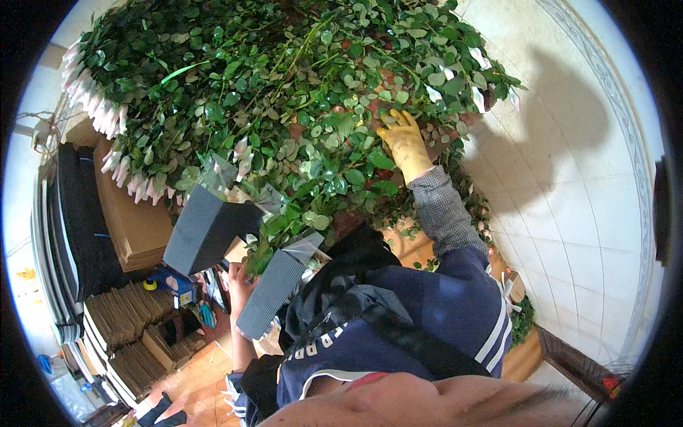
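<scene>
Leafy green stems (284, 78), densely heaped

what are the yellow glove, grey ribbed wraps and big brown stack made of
Yellow glove: probably rubber, smooth-looking, creased near the wrist.
Grey ribbed wraps: likely corrugated card, matte, with fine parallel ridges; could be plastic.
Big brown stack: apparently cardboard, dull, with layered edges.

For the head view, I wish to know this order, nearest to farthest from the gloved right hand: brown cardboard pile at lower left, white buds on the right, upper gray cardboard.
From the right hand:
1. White buds, to its right.
2. Upper gray cardboard, to its left and lower.
3. Brown cardboard pile, far lower left.
</scene>
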`<state>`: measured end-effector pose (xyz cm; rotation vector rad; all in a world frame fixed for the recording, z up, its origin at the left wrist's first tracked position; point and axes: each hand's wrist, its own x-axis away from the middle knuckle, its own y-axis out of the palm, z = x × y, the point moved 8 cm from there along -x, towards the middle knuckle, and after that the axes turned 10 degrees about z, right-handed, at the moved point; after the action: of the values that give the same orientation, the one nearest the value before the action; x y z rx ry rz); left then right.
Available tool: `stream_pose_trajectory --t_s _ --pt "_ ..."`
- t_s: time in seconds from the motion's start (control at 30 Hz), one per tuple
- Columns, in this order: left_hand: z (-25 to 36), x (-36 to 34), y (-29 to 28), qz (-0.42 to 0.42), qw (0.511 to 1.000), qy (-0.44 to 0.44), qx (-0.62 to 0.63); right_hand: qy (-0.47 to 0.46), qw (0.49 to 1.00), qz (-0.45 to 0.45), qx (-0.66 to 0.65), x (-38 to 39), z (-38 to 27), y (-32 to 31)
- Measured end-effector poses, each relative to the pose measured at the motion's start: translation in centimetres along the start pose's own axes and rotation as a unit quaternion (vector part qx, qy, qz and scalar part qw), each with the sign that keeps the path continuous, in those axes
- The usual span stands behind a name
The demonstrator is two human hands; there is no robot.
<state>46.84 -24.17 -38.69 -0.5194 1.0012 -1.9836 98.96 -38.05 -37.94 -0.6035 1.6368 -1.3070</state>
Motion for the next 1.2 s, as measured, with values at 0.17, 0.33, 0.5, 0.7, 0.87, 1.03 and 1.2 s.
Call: stream_pose_trajectory --t_s 0.17,0.33,0.5,0.7,0.87,1.03,1.2 --pt "-1.5 0.3 0.4 -0.001 0.999 0.032 -0.023 -0.021 0.994 0.101 0.026 -3.3 -3.4 -10.7" --pt "-2.6 0.4 0.5 0.013 1.0 0.01 0.011 0.011 0.988 0.156 0.006 -6.4 -3.7 -6.2" --pt "-1.3 0.4 0.0 0.006 0.999 -0.001 -0.045 0.065 0.96 -0.266 0.063 -3.7 -3.5 4.3" --pt "1.4 0.2 -0.7 0.014 0.999 -0.017 -0.038 0.116 0.978 -0.173 -0.024 0.8 -1.1 2.7" --pt "-0.1 0.5 -0.3 0.014 0.999 -0.002 -0.029 0.094 0.974 -0.048 -0.199 0.8 1.1 1.4" --pt "-0.4 0.2 0.1 0.01 0.999 -0.034 0.016 0.145 0.921 0.249 -0.26 -7.6 4.3 -7.2" --pt "-1.4 0.4 -0.2 0.025 0.999 0.027 -0.014 0.249 0.966 0.027 -0.059 -15.7 11.6 3.0"
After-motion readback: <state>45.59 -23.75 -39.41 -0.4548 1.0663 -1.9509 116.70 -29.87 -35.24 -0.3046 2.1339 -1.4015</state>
